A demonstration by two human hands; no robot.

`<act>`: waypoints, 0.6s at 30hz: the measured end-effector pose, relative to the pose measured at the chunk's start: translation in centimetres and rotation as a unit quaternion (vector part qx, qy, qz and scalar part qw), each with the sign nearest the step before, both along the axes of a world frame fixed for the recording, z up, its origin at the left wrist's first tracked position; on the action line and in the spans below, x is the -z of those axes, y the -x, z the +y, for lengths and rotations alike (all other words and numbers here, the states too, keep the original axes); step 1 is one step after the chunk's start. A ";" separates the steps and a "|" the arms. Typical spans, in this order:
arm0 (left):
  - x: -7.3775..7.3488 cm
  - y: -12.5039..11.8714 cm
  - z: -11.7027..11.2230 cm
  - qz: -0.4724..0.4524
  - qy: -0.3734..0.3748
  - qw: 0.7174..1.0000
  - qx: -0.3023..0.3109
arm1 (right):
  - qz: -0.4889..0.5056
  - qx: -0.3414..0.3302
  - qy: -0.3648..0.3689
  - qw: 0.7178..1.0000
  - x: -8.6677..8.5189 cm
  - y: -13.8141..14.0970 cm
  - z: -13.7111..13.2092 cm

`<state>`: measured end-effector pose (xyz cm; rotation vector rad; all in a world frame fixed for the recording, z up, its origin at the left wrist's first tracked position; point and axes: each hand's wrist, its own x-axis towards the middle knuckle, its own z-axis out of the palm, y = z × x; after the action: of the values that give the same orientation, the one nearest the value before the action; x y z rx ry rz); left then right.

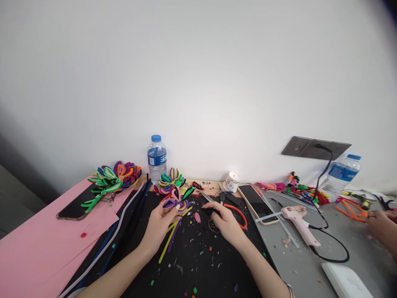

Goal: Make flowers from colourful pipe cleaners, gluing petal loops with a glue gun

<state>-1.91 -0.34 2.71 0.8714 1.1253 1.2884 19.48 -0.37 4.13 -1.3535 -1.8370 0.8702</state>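
My left hand (163,221) pinches a pipe-cleaner flower (176,203) with purple, pink and yellow loops. Its yellow and purple stems (169,240) hang down over the black mat (198,265). To the right, my right hand (223,219) is curled low over the mat, thumb and fingers close together around something dark that I cannot make out. Scissors with orange-red handles (241,217) lie just beyond and beside this hand, partly covered by it. A pink oval piece (197,217) rests between the hands.
Behind stand a water bottle (156,159) and a paper cup (231,182). Pipe-cleaner flowers (113,180) and a phone (77,205) lie left. On the right are another phone (259,205), a corded glue gun (300,227) and another person's hand (383,225). Scraps dot the mat.
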 end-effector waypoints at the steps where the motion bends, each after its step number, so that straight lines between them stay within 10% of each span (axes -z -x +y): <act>1: 0.0 0.0 0.0 -0.001 -0.001 1.000 0.000 | 0.004 0.001 0.002 1.000 0.0 0.0 -0.1; 7: -0.3 -0.2 -0.2 0.006 0.005 1.000 0.019 | 0.059 -0.007 0.070 0.996 0.6 0.5 -0.2; 18: 0.0 -0.4 -0.1 0.011 0.007 0.998 0.063 | 0.018 0.063 -0.027 0.997 0.8 0.8 0.3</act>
<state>-1.54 -0.43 2.69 0.9340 1.0781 1.1684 18.67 -0.04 3.30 -1.3939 -1.7157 0.7695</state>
